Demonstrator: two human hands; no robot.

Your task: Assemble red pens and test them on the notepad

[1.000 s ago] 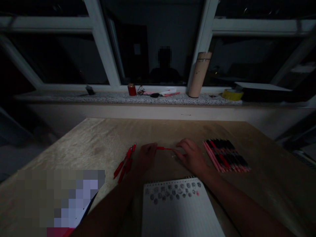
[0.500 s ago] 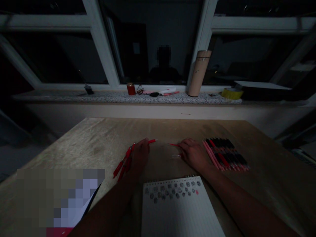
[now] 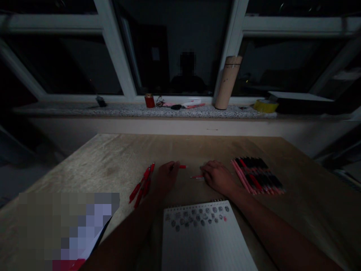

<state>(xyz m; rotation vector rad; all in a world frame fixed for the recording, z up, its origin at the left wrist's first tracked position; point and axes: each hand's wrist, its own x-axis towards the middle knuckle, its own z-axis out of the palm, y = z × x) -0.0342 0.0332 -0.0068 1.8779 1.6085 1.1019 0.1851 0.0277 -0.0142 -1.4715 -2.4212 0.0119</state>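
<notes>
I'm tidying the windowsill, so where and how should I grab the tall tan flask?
Probably round the middle of the tall tan flask, coming from the table side: it stands on end as a slim cylinder, with the window frame close behind. I'd stay below the dark line near its top, as the part above may come off.

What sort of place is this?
Probably a study or workroom, perhaps in a home, at night: a table stands below dark window panes, with a spiral notebook and a row of pens on it. Whether home or office, I can't tell.
</notes>
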